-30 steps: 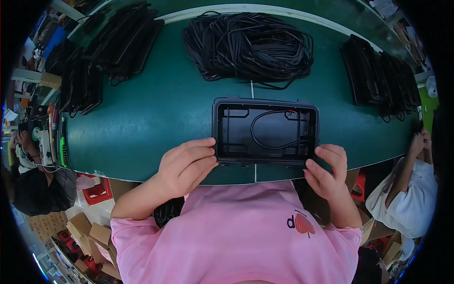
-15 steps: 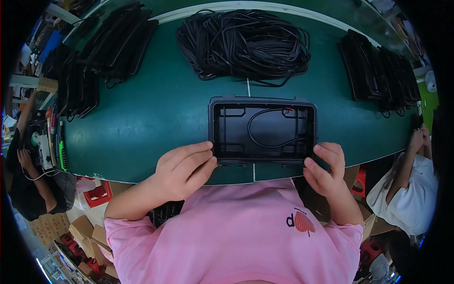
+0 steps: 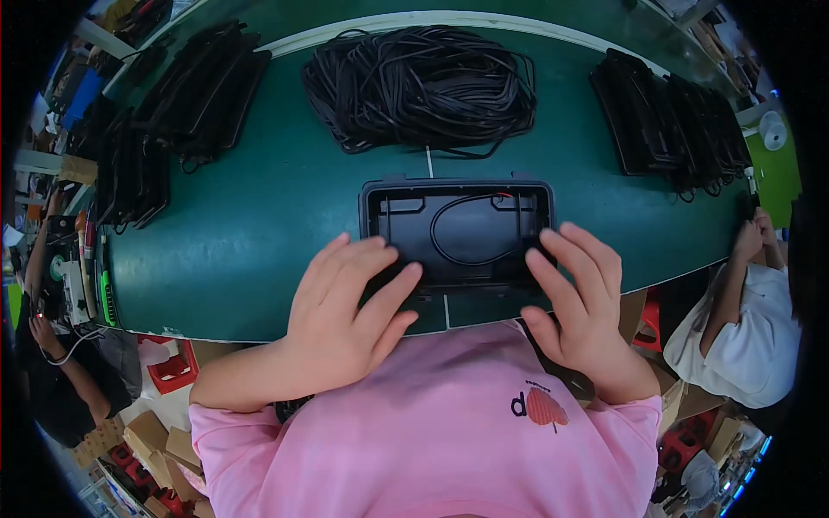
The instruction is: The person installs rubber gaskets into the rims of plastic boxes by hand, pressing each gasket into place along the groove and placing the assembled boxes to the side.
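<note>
In the head view a black plastic case (image 3: 456, 186) lies open side up on the green table, close to its front edge. A thin black cable (image 3: 434, 233) with a red tip curves inside it. My left hand (image 3: 350, 302) is over the case's near left corner, fingers apart and slightly bent, gripping nothing. At the near right corner my right hand (image 3: 580, 298) has its fingers spread, the fingertips over or against the rim; whether they touch it I cannot tell. Both hands hide parts of the case's sides.
A big bundle of black cable (image 3: 419, 91) lies behind the case on the green table (image 3: 250, 250). Black cases stand stacked at left (image 3: 199, 95) and right (image 3: 665, 121). A green-handled tool (image 3: 106, 298) lies at the left edge. Other people sit at both sides.
Both hands have let go of the case's sides; their fingers have opened and moved in over its near corners. The whole view has shifted slightly, with the case now further left in it.
</note>
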{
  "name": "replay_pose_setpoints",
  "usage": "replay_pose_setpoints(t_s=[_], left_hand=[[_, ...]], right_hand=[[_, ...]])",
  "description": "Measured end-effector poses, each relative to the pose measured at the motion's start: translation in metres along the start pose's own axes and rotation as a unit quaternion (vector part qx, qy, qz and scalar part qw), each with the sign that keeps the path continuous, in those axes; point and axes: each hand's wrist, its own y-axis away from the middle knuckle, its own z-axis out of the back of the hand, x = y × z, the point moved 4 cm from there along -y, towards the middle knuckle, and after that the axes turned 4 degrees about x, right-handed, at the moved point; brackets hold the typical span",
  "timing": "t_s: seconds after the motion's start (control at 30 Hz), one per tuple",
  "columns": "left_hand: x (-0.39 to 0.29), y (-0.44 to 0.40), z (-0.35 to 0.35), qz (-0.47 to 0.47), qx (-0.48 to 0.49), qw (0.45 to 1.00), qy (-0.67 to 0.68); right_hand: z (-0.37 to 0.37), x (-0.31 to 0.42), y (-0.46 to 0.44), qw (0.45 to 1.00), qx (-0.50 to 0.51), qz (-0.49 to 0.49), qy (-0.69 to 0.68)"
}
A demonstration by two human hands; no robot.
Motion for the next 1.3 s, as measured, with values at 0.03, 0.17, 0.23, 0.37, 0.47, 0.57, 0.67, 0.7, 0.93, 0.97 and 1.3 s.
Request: replay_pose_setpoints(t_s=[0.03,0.17,0.23,0.37,0.47,0.57,0.67,0.7,0.93,0.97,1.3], left_hand=[[-0.004,-0.011,-0.001,0.012,0.022,1.0,0.013],[-0.008,-0.045,-0.028,0.045,0.027,0.999,-0.013],[-0.001,-0.049,-0.046,0.051,0.017,0.998,-0.045],[0.005,-0.051,-0.049,0.047,0.019,0.999,-0.007],[0.005,-0.052,-0.05,0.046,0.02,0.998,-0.029],[0.003,-0.051,-0.051,0.041,0.002,0.999,-0.022],[0.005,-0.048,-0.051,0.032,0.001,0.999,-0.011],[0.006,-0.05,-0.048,0.026,0.004,1.0,0.006],[0.013,-0.056,-0.053,0.029,0.008,0.999,-0.045],[0.014,-0.056,-0.052,0.027,0.018,0.998,-0.046],[0.026,-0.05,-0.029,-0.034,0.121,0.992,0.022]], right_hand=[[0.0,0.003,-0.014,0.999,0.022,-0.02,0.012],[-0.02,0.011,-0.051,0.998,0.041,-0.038,0.027],[-0.035,0.004,-0.05,0.997,0.055,-0.042,0.016],[-0.039,0.001,-0.052,0.997,0.067,-0.044,0.006],[-0.035,0.002,-0.056,0.996,0.074,-0.038,0.027],[-0.042,0.005,-0.059,0.997,0.064,-0.039,0.021],[-0.043,0.005,-0.058,0.997,0.064,-0.031,0.026],[-0.042,0.003,-0.059,0.997,0.07,-0.029,0.03],[-0.044,0.003,-0.061,0.997,0.045,-0.044,0.043],[-0.043,0.002,-0.062,0.998,0.048,-0.035,0.033],[-0.041,0.012,-0.056,0.997,0.063,-0.022,0.032]])
